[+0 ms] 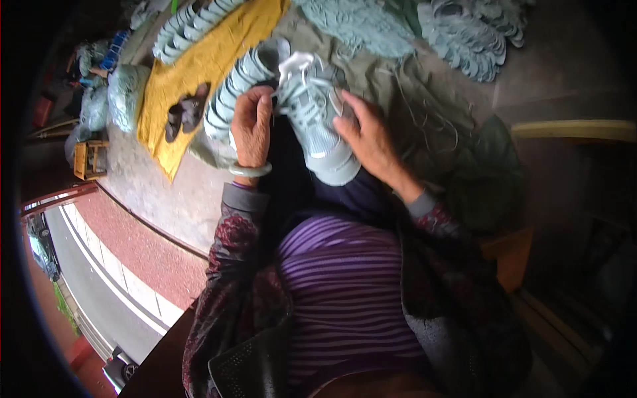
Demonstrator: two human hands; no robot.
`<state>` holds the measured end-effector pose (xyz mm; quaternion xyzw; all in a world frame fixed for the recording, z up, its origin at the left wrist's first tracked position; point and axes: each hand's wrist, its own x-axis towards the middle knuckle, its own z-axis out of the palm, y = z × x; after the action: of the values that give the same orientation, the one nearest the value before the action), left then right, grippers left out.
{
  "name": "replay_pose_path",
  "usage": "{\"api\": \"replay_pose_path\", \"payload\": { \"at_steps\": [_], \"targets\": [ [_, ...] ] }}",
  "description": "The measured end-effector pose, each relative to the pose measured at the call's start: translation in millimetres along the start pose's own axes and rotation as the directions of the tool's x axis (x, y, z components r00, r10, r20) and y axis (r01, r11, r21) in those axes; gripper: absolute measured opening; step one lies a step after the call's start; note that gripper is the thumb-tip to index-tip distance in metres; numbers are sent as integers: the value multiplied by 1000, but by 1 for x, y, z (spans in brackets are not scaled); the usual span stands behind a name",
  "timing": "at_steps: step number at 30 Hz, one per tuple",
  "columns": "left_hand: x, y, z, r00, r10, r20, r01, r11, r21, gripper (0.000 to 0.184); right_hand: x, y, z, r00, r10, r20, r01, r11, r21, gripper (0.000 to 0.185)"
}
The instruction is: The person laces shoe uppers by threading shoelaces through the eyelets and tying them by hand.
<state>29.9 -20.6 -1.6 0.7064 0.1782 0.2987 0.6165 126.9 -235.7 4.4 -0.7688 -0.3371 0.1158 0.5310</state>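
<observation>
A pale shoe [317, 136] sits above the lap, between two bare hands. From the left hand [251, 126] it lies just to the right; the right hand [371, 138] is nearer, its thumb against the shoe's side, index finger spread away. The left thumb and fingertip press together (I cannot tell whether they pinch a lace). The long axis runs lengthwise between the hands, toe pointing back toward the wearer, slightly rightward.

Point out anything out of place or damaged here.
The dark shoes on the yellow cloth look odd beside stacked pale pieces. Loose cords lie tangled right of the held shoe, which looks untidy. I see no clear damage.
</observation>
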Motion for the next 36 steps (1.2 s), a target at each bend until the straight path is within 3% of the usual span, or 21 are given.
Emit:
{"api": "replay_pose_path", "payload": {
  "at_steps": [2,5,7,13,15,17,21,23,33,36],
  "targets": [
    [-5,-1,-3,1000,-4,-11,4,1000,-1,20,7,2,-9,999,47,-8,-47,998,39,43],
    [-4,5,-5,997,5,81,-11,997,75,21,18,14,-8,996,-1,-86,8,996,84,36],
    [-4,8,0,989,99,111,-118,976,185,23,21,8,-6,995,50,-85,-37,989,144,34],
    [-1,-7,-6,999,-9,40,8,1000,19,24,27,10,-4,993,116,-31,-113,989,91,37],
    [3,-8,-10,997,-63,44,69,987,-149,26,29,12,-1,996,59,-66,-55,997,50,35],
    [9,-7,-16,996,-90,30,93,982,-167,28,31,13,0,994,2,-106,-1,1000,8,32],
    [19,2,-27,981,-174,91,194,934,-301,29,36,11,1,991,-28,-129,28,1000,-2,29],
    [22,1,-27,971,-187,147,237,809,-538,29,38,6,-4,996,-23,-81,17,997,-80,30],
    [28,-17,-23,946,-156,284,320,582,-748,30,73,-21,-12,988,-154,-32,150,985,-87,21],
    [29,-16,-16,950,-159,268,307,619,-723,31,90,-27,-13,977,-205,54,211,967,-141,21]
  ]
}}
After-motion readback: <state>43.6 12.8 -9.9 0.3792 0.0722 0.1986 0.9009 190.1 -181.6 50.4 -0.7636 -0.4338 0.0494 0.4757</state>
